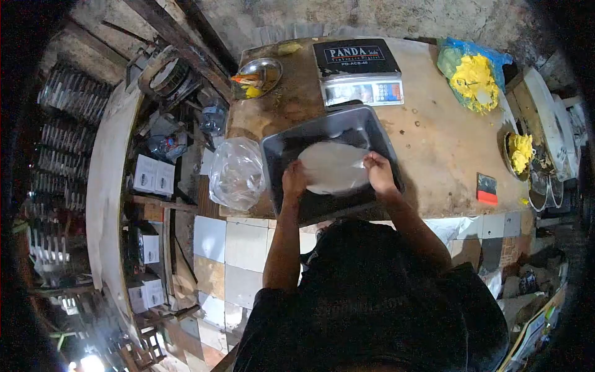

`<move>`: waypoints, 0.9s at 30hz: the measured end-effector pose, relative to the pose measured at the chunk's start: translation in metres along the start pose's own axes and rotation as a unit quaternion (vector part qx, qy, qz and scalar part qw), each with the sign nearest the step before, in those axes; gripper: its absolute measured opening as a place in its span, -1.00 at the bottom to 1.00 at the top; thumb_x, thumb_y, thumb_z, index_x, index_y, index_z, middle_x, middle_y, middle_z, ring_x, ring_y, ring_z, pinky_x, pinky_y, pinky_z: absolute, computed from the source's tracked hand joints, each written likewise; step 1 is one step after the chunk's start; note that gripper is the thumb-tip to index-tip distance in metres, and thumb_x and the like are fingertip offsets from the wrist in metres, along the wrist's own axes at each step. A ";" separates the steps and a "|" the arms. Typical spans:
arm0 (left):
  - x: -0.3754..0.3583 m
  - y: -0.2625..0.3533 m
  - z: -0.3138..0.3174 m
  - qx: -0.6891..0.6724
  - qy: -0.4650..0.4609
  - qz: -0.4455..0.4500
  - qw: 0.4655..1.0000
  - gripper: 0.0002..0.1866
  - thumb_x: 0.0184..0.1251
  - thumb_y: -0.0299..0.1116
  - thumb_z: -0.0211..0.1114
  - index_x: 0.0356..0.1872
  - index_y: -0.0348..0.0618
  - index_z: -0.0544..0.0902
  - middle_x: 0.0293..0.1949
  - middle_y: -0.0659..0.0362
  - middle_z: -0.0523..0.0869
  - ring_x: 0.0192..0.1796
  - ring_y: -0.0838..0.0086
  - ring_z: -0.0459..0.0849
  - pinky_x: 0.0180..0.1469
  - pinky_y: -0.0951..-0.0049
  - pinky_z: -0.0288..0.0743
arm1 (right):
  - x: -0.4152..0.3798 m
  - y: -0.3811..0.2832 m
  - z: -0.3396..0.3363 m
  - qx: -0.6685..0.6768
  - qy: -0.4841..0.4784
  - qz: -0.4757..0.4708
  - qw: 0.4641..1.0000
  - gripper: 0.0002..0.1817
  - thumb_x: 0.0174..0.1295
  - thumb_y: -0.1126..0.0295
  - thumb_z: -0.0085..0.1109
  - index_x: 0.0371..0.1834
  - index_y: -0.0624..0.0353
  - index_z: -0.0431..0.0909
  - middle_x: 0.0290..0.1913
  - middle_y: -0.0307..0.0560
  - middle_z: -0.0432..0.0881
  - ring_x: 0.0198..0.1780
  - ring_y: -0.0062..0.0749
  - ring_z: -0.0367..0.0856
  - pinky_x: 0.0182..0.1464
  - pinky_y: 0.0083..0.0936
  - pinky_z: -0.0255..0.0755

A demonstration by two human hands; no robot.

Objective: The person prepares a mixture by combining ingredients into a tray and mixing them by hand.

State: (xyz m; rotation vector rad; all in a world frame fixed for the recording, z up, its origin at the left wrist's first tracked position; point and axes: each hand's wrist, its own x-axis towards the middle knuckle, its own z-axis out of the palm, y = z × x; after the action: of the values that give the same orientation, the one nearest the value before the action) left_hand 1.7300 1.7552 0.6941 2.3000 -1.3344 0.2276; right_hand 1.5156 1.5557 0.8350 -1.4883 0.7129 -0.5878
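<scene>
A pale, thin, rounded sheet [333, 166] is stretched between my hands over a black rectangular tub [286, 137]. My left hand [294, 180] grips its left edge, fingers closed. At the opposite edge, my right hand [379, 173] pinches it between thumb and fingers. The tub sits tilted at the table's front edge, and the sheet hides part of its inside. Whether the sheet is dough or plastic, I cannot tell. Left of the tub lies a clear plastic bag [237, 173].
Behind the tub on the wooden table [446, 149] is a PANDA digital scale [361, 71]. A metal bowl [273, 69] stands back left. Yellow paste [474, 80] fills a bag at back right, with another yellow-filled bowl [519, 152] below. A black-and-red scraper [486, 188] lies front right.
</scene>
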 end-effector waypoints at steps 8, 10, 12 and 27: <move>0.072 0.095 -0.129 -0.288 0.096 -0.222 0.927 -0.59 0.43 -0.21 -0.07 -0.07 -0.43 0.51 -0.17 -0.16 0.61 -0.04 0.01 0.57 0.02 0.19 0.39 | -0.002 -0.099 -0.011 0.089 -0.012 -0.008 0.996 -0.90 0.23 0.46 0.00 -0.41 0.20 0.50 -0.50 -0.42 0.37 -0.41 -0.74 0.23 -0.36 -0.72 0.11; 0.084 0.125 -0.170 -0.493 0.082 -0.352 0.792 -0.55 0.46 -0.10 -0.05 -0.08 -0.38 0.53 -0.20 -0.01 0.62 -0.15 0.23 0.56 -0.05 0.27 0.38 | 0.001 -0.106 -0.015 0.088 -0.017 0.001 0.996 -0.89 0.24 0.45 0.01 -0.41 0.19 0.50 -0.51 -0.43 0.36 -0.43 -0.75 0.22 -0.39 -0.72 0.10; 0.081 0.090 -0.144 -0.536 0.107 -0.339 0.765 -0.59 0.43 -0.13 0.02 0.00 -0.32 0.52 -0.14 0.11 0.59 -0.12 0.36 0.50 -0.02 0.36 0.34 | 0.002 -0.118 -0.018 0.086 -0.025 0.008 0.996 -0.88 0.25 0.43 0.02 -0.41 0.19 0.50 -0.52 -0.44 0.34 -0.45 -0.76 0.21 -0.41 -0.72 0.09; 0.114 0.123 -0.260 -0.611 0.158 -0.229 0.742 -0.78 0.41 -0.17 0.09 -0.28 -0.11 0.49 -0.50 0.39 0.37 -0.50 0.71 0.27 -0.46 0.67 0.12 | 0.004 -0.197 -0.003 -0.015 -0.121 -0.143 0.982 -0.90 0.27 0.49 -0.02 -0.40 0.22 0.45 -0.48 -0.42 0.37 -0.39 -0.73 0.25 -0.31 -0.72 0.18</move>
State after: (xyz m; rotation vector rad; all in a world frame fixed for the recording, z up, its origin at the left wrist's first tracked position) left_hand 1.7068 1.7389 1.0018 1.2449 -0.3943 -0.3374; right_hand 1.5314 1.5475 1.0309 -1.6714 0.3212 -0.6001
